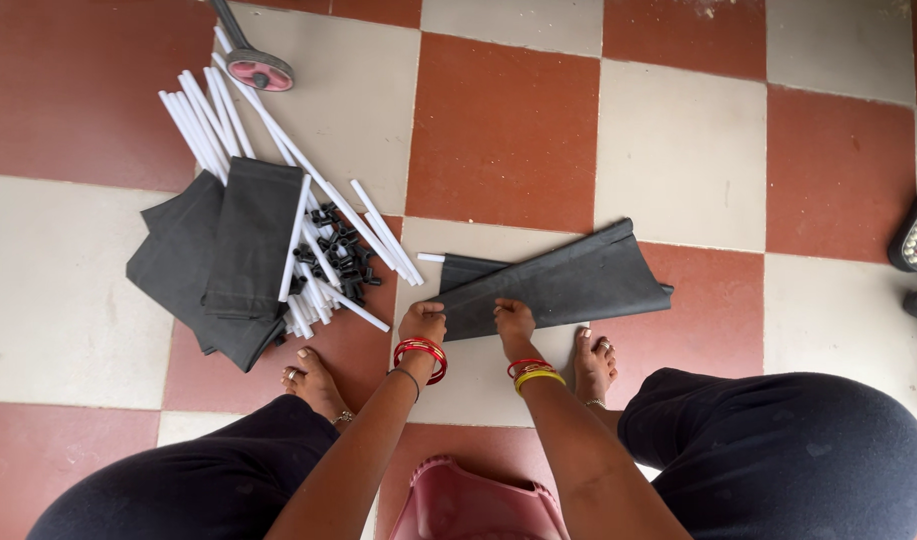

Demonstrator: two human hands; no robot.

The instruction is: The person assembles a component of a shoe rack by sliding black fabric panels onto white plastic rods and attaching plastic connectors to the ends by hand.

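A folded piece of black non-woven fabric (568, 285) is laid on the red-and-cream checked tile floor (678, 150), with a thin white plastic tube (431, 258) poking from its left end. Its near edge is pinched by the left hand (423, 322) and the right hand (513, 318), each grip pressed together on the cloth. To the left, well apart, a heap of white tubes (268, 130), small black plastic connectors (336, 250) and more folded black fabric (218, 265) is spread. A pink round-edged plastic stool (473, 505) is seen between the knees.

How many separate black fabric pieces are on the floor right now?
2: a folded fabric stack at left beside the white tubes, and one fabric panel under both hands. More layers may be hidden.
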